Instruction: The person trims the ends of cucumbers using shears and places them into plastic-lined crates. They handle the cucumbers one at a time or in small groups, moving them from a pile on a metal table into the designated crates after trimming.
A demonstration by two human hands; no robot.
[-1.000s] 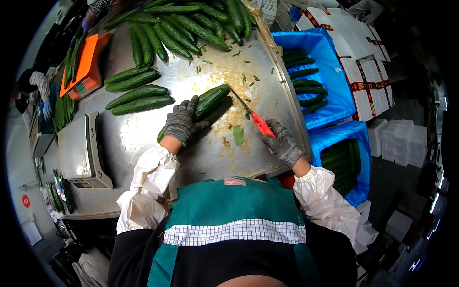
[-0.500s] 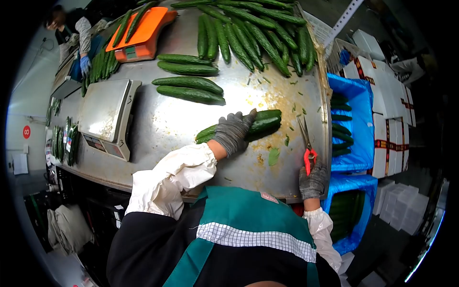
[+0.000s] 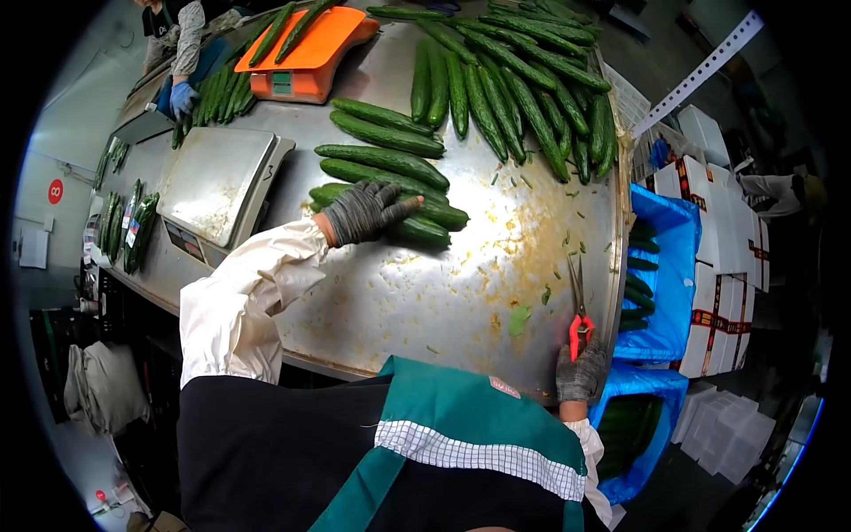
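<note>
My left hand (image 3: 362, 213), in a grey knit glove with bare fingertips, lies over a pair of cucumbers (image 3: 446, 215), its fingers bent across them; the palm hides their middles. Just beyond that pair, two more cucumbers (image 3: 390, 162) lie side by side, with another two (image 3: 386, 129) behind them. At the table's right front edge, my right hand (image 3: 578, 372), gloved too, is closed around red-handled scissors (image 3: 581, 326). Their blades point away from me and look nearly closed.
A pile of cucumbers (image 3: 523, 89) covers the table's far right. Left stand a silver scale (image 3: 217, 177) and an orange scale (image 3: 306, 44) with cucumbers. Blue-lined crates (image 3: 669, 293) flank the right edge. A co-worker's blue-gloved hand (image 3: 183, 99) is at far left.
My left hand has slid its cucumber pair leftward, up against the other pairs. My right hand still holds the scissors near the table edge. The whole view has shifted somewhat.
</note>
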